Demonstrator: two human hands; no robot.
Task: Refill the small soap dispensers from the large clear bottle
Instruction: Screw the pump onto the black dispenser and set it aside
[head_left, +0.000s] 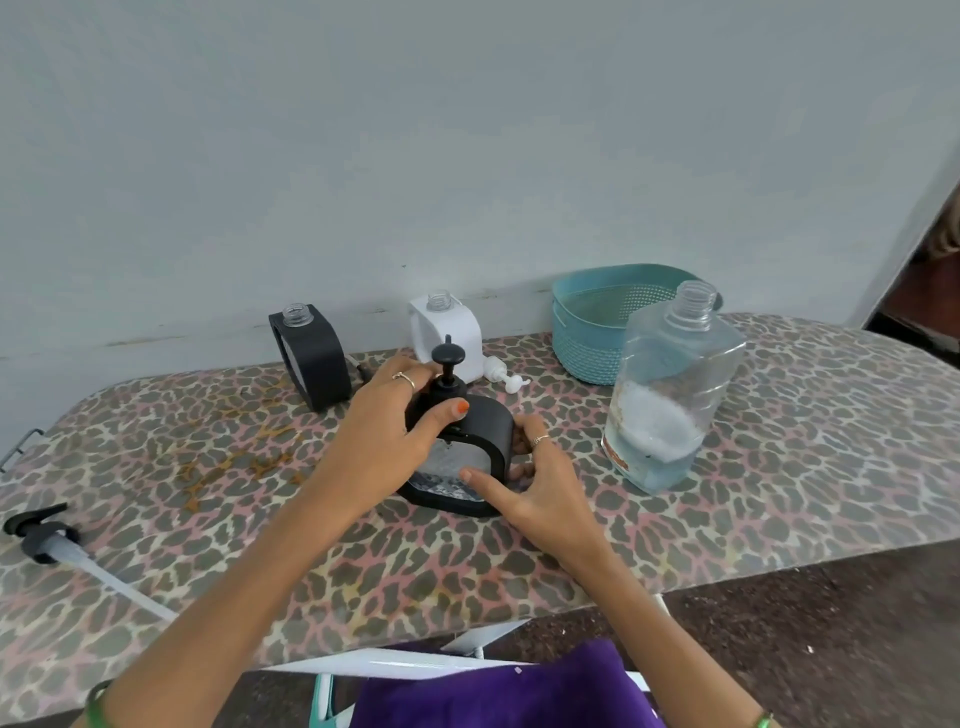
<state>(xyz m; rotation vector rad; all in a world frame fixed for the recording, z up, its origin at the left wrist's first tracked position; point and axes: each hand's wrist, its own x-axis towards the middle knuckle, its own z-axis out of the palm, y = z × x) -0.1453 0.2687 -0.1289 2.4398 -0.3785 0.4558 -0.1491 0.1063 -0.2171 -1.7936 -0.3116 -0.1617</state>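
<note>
A black soap dispenser (485, 434) stands at the table's middle with its black pump head (448, 358) set in the neck. My left hand (395, 421) grips the pump collar, thumb across the front. My right hand (530, 478) holds the dispenser's right side and base. The large clear bottle (675, 389) stands uncapped to the right, with a little liquid and foam at its bottom. At the back, a second black dispenser (311, 358) and a white dispenser (449, 332) stand with open necks. A white pump (501, 374) lies by the white one.
A teal perforated basket (587, 332) sits at the back right, behind the large bottle. A big black pump with a long tube (47, 538) lies at the table's left front edge. The leopard-print table (779, 493) meets a pale wall behind.
</note>
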